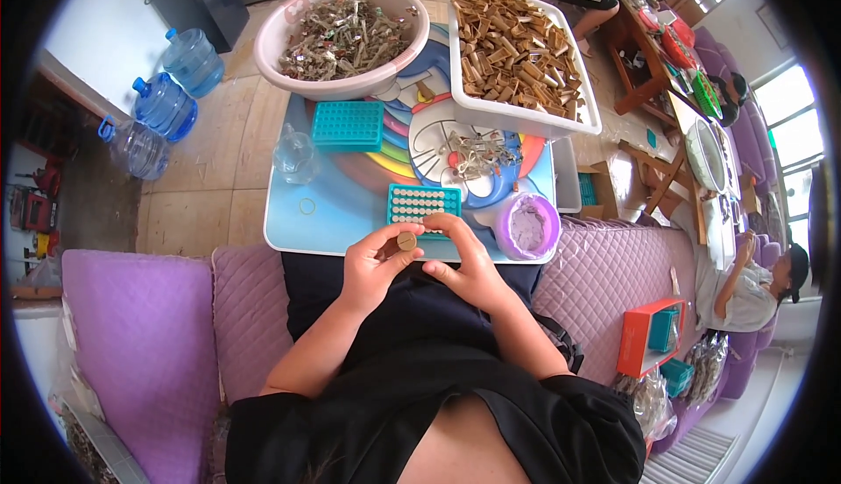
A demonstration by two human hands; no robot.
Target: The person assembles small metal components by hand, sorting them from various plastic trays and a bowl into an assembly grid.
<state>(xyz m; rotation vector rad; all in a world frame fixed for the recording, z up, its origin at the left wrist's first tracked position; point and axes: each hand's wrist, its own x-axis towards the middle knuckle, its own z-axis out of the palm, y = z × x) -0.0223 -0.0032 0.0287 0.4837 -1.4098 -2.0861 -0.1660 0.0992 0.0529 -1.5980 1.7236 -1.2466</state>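
Observation:
My left hand [371, 265] pinches a short brown cylinder [406, 240] between thumb and fingers, its round end facing up. Beside it, my right hand [464, 265] has its thumb apart from its fingers. The right fingertips reach the near edge of a teal rack [392, 206], and I see nothing held in them. Rows of small, pale round pieces fill much of that rack; my fingers cover its near part. To the right of the rack stands a purple-rimmed round tub [555, 221] with a whitish lining.
On the low table [342, 212] are another teal rack [347, 125], a clear jug [296, 155], a thin ring [307, 206] and a pile of metal clips [482, 153]. Behind stand a pink basin [272, 59] of scraps and a white bin [526, 119] of brown pieces. People sit at right.

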